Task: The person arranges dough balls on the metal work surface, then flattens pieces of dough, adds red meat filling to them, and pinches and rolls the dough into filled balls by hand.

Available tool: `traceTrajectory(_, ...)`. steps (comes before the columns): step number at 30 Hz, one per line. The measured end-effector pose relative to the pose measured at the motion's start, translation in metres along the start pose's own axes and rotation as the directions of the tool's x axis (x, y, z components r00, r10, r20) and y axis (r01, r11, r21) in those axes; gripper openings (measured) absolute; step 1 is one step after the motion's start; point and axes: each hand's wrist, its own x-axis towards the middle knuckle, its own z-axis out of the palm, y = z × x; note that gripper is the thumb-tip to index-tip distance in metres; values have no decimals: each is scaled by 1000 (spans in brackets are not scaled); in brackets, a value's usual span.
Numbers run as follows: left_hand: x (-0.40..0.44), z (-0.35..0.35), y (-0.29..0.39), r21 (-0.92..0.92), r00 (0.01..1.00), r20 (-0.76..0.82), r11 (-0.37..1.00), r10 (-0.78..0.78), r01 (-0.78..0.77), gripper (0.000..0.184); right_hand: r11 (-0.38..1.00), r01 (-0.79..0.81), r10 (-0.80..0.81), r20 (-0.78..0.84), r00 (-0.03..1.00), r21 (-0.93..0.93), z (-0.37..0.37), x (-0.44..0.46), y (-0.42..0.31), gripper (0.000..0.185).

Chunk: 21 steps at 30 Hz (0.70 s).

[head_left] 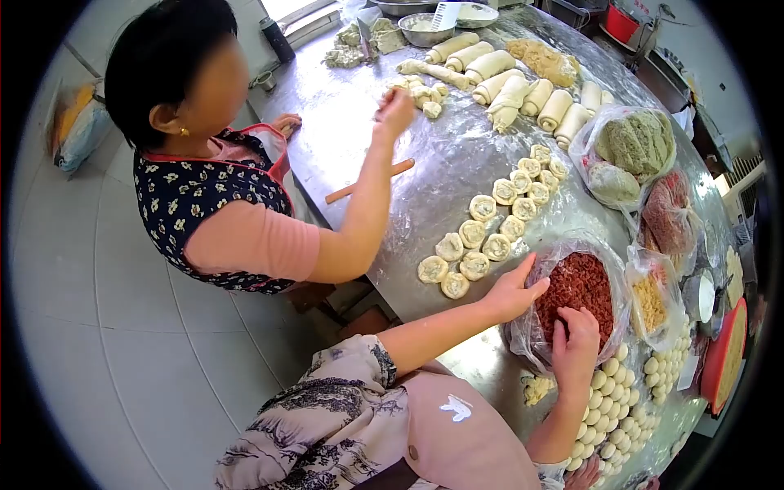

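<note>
A clear plastic bag [523, 343] holding dark red crumbly filling [576, 286] lies open before me on the metal table. My right hand [576, 339] dips into the near side of this filling with its fingers bent together; what lies under the fingertips is hidden. Beside the bag's left rim is my left hand [516, 292], fingers stretched out and apart, holding nothing. Rows of flattened dough rounds [482, 207] lie just beyond my left hand. To the right of my right wrist sit many small round dough balls [604, 400].
A co-worker [245, 220] stands at the left, one hand [394, 112] raised over dough pieces [429, 96]. Near them lies a rolling pin [369, 181]. Dough rolls [490, 64] fill the far side. Bags of green filling [633, 143] and yellow filling [649, 302] stand right.
</note>
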Motion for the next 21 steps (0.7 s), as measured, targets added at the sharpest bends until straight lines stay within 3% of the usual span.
traceTrajectory(3, 0, 3, -4, 174, 994, -27, 980, 107, -101, 91, 998, -10, 8, -32, 999, -60, -4, 1, 7, 20)
traceTrajectory(5, 1, 3, -5, 131, 996, -29, 988, 81, -76, 96, 995, 25, -31, -59, 998, -96, -4, 5, 11, 22)
traceTrajectory(7, 0, -3, -4, 204, 997, 22, 976, 80, -82, 97, 992, 0, -13, -102, 995, -124, -3, 6, 6, 25)
traceTrajectory(9, 2, -3, -12, 111, 993, 6, 987, 119, -119, 95, 996, 8, -17, -98, 995, -85, -6, 9, 3, 28)
traceTrajectory(11, 16, -3, -42, -142, 998, 17, 988, 67, -64, 88, 996, 49, -56, -87, 995, -74, -6, 12, -1, 29)
traceTrajectory(12, 12, -4, -32, -172, 998, 5, 983, 67, -65, 81, 995, 66, -72, -76, 995, -80, -4, 13, -1, 29)
traceTrajectory(15, 5, -9, -12, 28, 999, 5, 998, 48, -48, 75, 989, 108, -114, -55, 992, -100, -3, 17, -1, 29)
traceTrajectory(16, 6, -8, -15, 58, 997, -31, 996, 71, -69, 63, 988, 122, -127, -53, 990, -94, -2, 19, -1, 29)
traceTrajectory(19, 8, -7, -14, 183, 978, -127, 973, 166, -141, 50, 980, 182, -185, -32, 982, -82, 5, 28, 0, 29)
traceTrajectory(20, 8, -5, -11, 141, 971, -154, 977, 181, -160, 38, 975, 209, -211, -20, 977, -79, 7, 32, -1, 29)
traceTrajectory(21, 9, -5, -8, 89, 979, -151, 988, 140, -128, 37, 968, 237, -239, -10, 971, -76, 10, 36, -2, 29)
